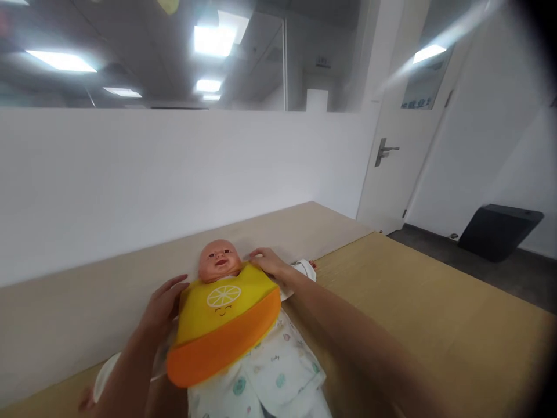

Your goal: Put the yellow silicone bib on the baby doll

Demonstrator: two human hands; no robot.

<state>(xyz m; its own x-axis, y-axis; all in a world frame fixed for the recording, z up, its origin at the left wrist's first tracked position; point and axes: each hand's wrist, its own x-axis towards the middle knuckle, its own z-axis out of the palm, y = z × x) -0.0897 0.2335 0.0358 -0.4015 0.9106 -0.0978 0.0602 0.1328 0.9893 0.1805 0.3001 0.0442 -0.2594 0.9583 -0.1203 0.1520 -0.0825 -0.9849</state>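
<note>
While bib [226, 322] is lying on doll [220, 260] between left grip [167, 299] and right grip [267, 262], we are curving both half-open at its upper sides; cannot tell if pinching.

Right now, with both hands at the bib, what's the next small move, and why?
I'd probably ease the right hand slightly behind the doll's head, guiding the upper corner of the bib. The bib lies over the chest with no fastening in view; that hand is at its upper corner, and the left hand, at the opposite edge, could steady it.
</note>
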